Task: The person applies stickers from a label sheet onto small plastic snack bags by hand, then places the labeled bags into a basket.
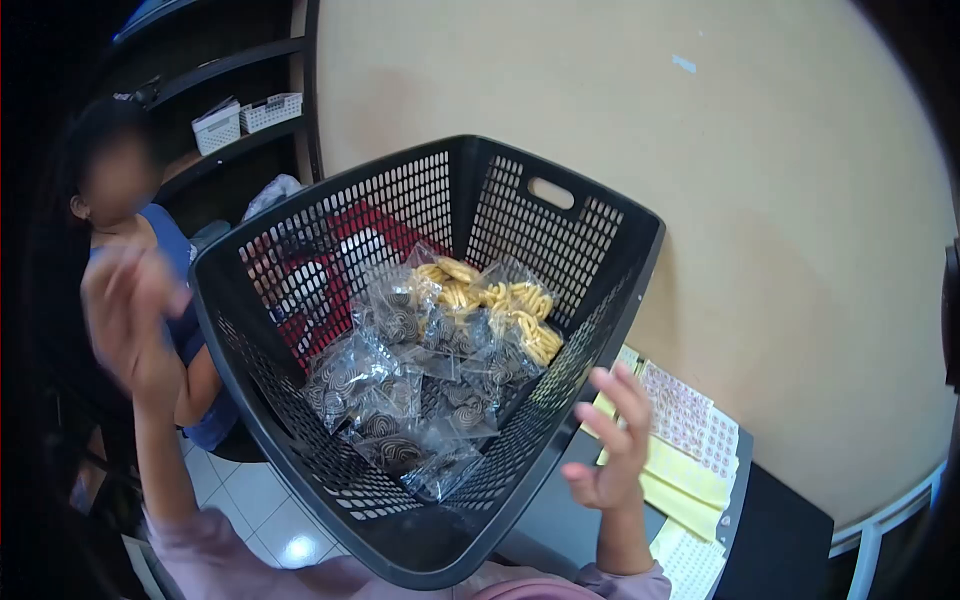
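Observation:
A large black plastic basket (462, 150) with slotted walls stands tilted in front of me. Inside it lie several clear packets of dark spiral-patterned snacks (395, 450), with packets of yellow twisted snacks (535, 335) toward the far right side. Raised off the basket's left rim, my left hand (135, 315) is blurred by motion, its fingers bent and apart with nothing seen in them. My right hand (615, 440) is at the right rim, fingers spread and slightly curled, holding nothing.
Sheets of round printed stickers (690, 420) and yellow paper (690, 475) lie on a grey surface at the right. A person in a blue top (165, 225) is close on the left. Behind them, dark shelves hold white baskets (270, 112). A beige wall rises beyond.

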Motion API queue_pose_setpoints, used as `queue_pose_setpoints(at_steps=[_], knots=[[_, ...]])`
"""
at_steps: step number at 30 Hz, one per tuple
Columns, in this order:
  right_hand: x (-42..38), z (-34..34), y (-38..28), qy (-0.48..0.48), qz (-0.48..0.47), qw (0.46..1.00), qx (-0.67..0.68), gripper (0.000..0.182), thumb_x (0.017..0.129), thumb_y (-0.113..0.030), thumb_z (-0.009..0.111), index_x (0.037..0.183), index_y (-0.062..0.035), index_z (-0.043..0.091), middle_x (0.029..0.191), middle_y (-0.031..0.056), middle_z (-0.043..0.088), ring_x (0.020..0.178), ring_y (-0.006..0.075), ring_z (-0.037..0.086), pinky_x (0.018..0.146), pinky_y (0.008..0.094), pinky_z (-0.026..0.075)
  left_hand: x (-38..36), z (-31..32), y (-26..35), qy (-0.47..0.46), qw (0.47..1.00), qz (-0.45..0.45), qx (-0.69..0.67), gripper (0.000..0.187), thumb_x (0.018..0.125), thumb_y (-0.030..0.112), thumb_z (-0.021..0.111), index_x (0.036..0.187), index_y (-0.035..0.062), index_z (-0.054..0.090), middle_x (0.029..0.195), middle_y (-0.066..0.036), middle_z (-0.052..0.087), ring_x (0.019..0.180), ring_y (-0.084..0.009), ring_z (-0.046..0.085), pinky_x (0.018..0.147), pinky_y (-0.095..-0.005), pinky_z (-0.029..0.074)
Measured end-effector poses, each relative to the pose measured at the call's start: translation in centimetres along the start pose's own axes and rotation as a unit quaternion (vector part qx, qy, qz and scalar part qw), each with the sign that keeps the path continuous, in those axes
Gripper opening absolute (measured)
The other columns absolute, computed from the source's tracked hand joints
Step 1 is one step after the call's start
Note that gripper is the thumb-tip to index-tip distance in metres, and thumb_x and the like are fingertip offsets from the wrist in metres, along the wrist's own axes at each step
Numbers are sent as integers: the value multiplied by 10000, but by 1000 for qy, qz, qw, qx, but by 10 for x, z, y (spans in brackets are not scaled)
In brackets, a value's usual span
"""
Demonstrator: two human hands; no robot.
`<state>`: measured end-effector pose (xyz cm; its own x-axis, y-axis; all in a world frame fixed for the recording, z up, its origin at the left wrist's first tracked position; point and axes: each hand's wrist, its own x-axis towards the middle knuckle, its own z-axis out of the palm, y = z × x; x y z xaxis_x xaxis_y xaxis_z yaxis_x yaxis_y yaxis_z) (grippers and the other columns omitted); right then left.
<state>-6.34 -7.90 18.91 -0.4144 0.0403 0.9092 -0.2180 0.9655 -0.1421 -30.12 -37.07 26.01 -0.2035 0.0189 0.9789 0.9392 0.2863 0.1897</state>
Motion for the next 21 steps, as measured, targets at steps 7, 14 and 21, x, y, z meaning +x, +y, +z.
queue_pose_setpoints(at_steps=[7, 14, 21], knots=[[7, 13, 3, -96, 12, 993, 73, 502, 851, -519, 273, 1007, -145, 569, 1051, 47, 553, 1080, 249, 432, 999, 408, 153, 115, 192, 45, -404, 895, 188, -2, 422, 718, 120, 606, 1102, 77, 437, 959, -87, 545, 887, -220, 528, 764, -321, 425], [0, 14, 3, -93, 22, 992, 79, 501, 847, -528, 272, 1022, -152, 554, 1082, 45, 536, 1109, 243, 402, 1021, 425, 109, 36, 345, 23, -670, 700, 137, 206, 353, 720, 287, 571, 996, 68, 551, 998, -133, 552, 956, -288, 531, 809, -412, 428], [-9, 18, 1, -95, 44, 991, 88, 495, 853, -521, 263, 1015, -170, 572, 1127, 29, 522, 1139, 242, 376, 1030, 451, 71, -91, 391, -22, -757, 637, 48, 134, 409, 761, 361, 514, 1132, 188, 517, 1244, -123, 395, 1158, -309, 345, 903, -443, 360]])
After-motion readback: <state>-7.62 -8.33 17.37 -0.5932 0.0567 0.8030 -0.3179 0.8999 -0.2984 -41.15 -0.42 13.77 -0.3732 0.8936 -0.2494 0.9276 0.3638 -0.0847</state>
